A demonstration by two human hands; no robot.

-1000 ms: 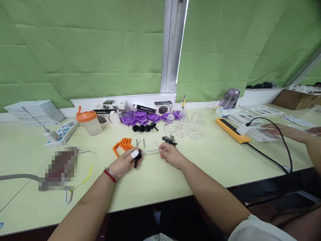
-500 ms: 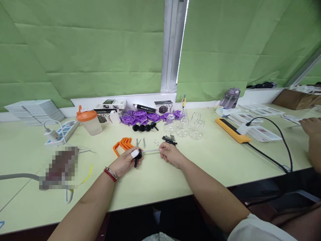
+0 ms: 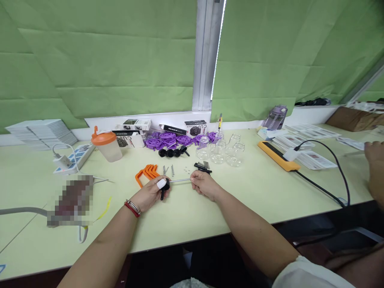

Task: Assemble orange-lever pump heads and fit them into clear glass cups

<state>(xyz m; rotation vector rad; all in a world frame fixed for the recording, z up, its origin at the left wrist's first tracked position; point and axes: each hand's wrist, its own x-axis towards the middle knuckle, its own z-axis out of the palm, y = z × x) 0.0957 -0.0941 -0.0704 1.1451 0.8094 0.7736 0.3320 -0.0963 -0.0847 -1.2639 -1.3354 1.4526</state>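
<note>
My left hand (image 3: 149, 195) rests on the table, closed around a small black knob part (image 3: 163, 189), its thumb tip wrapped in white tape. A thin metal rod (image 3: 180, 180) runs from that knob to the right. My right hand (image 3: 204, 185) pinches the rod's right end. Just behind my hands lie orange plastic pieces (image 3: 146, 173), loose screws (image 3: 168, 170) and small black parts (image 3: 202, 167).
Purple discs (image 3: 168, 140), black knobs (image 3: 172, 152), clear glass jars (image 3: 222, 150) and small boxes (image 3: 136, 125) sit further back. An orange-lidded cup (image 3: 105, 146) and a power strip (image 3: 73, 158) stand left. An orange device (image 3: 277, 156) with a black cable lies right, near another person's hand (image 3: 375, 168).
My hands have stayed put on the knob and rod. The other person's hand at the right has drawn back from the papers toward the right edge.
</note>
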